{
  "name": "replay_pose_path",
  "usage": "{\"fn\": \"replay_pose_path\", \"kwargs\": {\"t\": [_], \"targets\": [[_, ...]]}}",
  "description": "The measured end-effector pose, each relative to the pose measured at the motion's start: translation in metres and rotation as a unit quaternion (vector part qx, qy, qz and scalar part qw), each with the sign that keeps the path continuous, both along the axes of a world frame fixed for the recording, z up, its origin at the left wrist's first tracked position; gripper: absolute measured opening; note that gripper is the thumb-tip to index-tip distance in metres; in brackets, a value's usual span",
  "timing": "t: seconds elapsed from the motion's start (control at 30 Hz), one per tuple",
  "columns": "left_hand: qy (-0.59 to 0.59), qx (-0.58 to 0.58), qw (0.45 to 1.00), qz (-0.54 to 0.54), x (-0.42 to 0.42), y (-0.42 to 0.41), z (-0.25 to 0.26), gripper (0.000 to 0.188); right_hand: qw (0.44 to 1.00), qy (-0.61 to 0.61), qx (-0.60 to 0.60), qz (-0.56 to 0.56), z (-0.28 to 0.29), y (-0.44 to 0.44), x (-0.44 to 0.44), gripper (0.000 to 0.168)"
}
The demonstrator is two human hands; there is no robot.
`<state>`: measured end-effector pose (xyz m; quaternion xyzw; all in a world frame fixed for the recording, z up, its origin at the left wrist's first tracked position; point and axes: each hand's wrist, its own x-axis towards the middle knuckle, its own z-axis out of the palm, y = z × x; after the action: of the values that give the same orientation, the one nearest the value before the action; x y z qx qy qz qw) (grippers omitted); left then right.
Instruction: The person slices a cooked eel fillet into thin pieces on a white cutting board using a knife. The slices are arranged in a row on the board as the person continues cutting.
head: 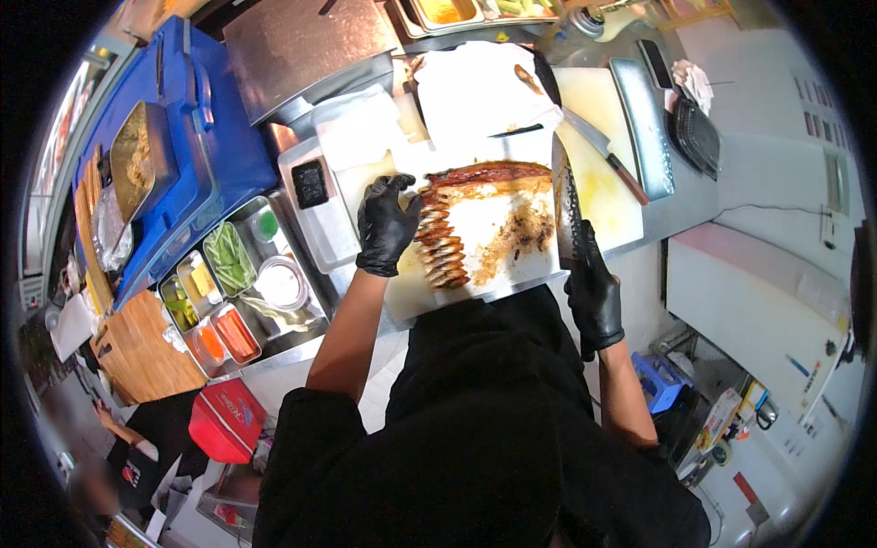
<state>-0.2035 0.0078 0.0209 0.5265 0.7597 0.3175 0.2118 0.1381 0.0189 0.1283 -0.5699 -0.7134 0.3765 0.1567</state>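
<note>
Sliced roasted meat, browned at the edge, lies in a row [442, 240] on white paper [479, 240] over a cutting board. A longer uncut browned strip [493, 172] runs along the paper's far side. My left hand [389, 222], in a black glove, is at the left end of the meat, fingers curled; whether it touches a slice is unclear. In my right hand [595, 294], also black-gloved, is a large knife [566, 205], its blade pointing away along the paper's right edge. Grease and dark crumbs stain the paper.
A second knife [620, 168] rests on the yellowed board [596, 130] at right. White paper with a brown scrap [479, 82] lies beyond. At left are a tray with a black dish [310, 183], tubs of cut vegetables [229, 257] and a blue cooler [233, 144]. Another person [130, 459] is lower left.
</note>
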Motion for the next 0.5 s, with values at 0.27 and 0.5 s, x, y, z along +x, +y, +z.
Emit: {"fn": "replay_pose_path", "kwargs": {"t": [0.27, 0.5], "targets": [[0.057, 0.081, 0.976, -0.194, 0.060, 0.055, -0.002, 0.039, 0.999, 0.009, -0.003, -0.034, 0.010, -0.008, 0.014, 0.063], [0.239, 0.083, 0.939, -0.233, 0.103, 0.091, -0.026, 0.034, 0.992, 0.021, -0.069, -0.100, 0.025, -0.013, 0.033, 0.070]]}}
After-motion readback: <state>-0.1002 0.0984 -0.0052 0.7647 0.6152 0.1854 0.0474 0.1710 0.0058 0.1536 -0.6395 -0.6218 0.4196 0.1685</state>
